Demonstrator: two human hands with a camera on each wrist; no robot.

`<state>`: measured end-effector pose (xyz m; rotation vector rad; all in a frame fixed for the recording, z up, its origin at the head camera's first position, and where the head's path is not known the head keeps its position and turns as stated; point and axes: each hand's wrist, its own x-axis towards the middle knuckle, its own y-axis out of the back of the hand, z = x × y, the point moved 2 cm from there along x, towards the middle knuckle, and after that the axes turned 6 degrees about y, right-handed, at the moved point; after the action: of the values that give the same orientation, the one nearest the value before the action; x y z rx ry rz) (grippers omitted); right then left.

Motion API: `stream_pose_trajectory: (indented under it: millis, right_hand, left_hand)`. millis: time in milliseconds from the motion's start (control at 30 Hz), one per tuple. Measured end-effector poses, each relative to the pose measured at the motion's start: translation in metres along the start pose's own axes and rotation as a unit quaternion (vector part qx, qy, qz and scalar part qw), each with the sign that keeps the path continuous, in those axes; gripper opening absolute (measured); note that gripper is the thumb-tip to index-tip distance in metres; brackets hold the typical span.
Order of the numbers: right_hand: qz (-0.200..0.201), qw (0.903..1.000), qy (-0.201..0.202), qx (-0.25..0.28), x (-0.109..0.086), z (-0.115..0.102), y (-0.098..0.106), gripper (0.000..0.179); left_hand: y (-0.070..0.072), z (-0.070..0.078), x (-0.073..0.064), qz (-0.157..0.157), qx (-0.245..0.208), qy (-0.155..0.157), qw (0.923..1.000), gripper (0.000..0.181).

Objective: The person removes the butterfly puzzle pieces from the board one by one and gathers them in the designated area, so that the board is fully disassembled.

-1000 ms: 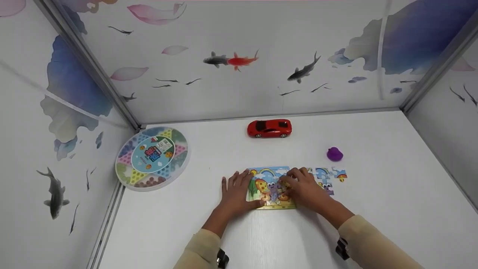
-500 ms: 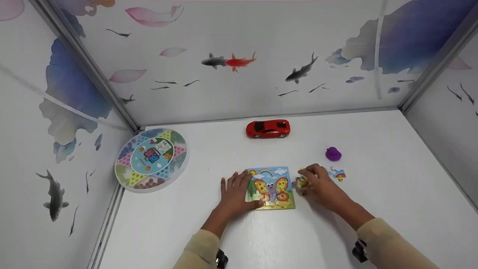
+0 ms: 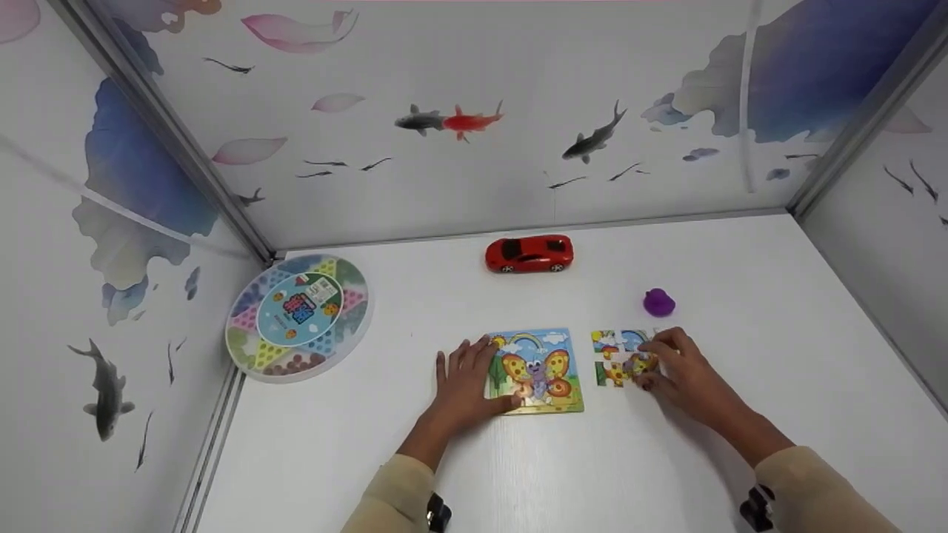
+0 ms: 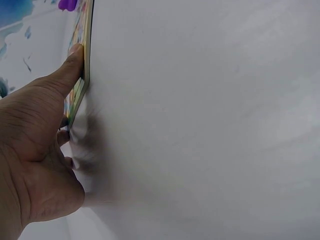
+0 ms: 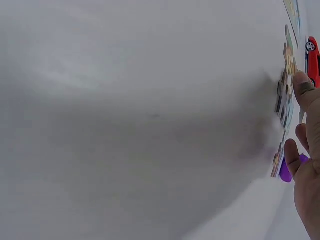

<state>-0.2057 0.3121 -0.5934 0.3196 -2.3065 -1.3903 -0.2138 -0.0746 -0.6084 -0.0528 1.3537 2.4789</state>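
Observation:
In the head view my left hand (image 3: pixel 465 385) rests on the left side of a butterfly picture puzzle board (image 3: pixel 559 381), its thumb across the lower edge. The left wrist view shows that thumb on the board (image 4: pixel 80 95) from the side. Right of the board, my right hand (image 3: pixel 689 377) pinches a yellow-and-purple jigsaw piece (image 3: pixel 638 364) between thumb and fingers, low over the loose pieces. Rows of loose jigsaw pieces (image 3: pixel 607 373) lie beside it; the hand hides some. The right wrist view shows the pieces (image 5: pixel 287 75) edge-on at the fingertips.
A purple rubber duck (image 3: pixel 658 302) sits behind the right hand. A red toy car (image 3: pixel 529 254) stands near the back wall. At the left lies a round Chinese checkers box (image 3: pixel 298 318). Patterned panels (image 3: pixel 474 178) enclose the white table (image 3: pixel 415 296).
My right hand has moved right, off the board and over the loose pieces, carrying the jigsaw piece. My left hand has stayed on the board. The head view has shifted slightly.

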Motion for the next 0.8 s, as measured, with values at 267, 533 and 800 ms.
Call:
stream_pose_trajectory:
  millis: [267,533,800]
  right_hand:
    - [0.027,0.9996,-0.002,-0.005,-0.018,0.02,0.011,0.047]
    - [0.041,0.9987,0.018,-0.024,-0.031,0.031,0.015,0.042]
    - [0.037,0.9989,-0.007,-0.03,-0.036,0.034,0.015,0.04]
  left_hand:
    - [0.001,-0.001,0.0,-0.002,-0.009,-0.005,0.9999,0.105]
    - [0.0,-0.002,0.001,-0.002,-0.011,-0.008,0.9999,0.106]
    - [-0.003,-0.002,0.002,-0.001,0.003,0.009,1.0,0.104]
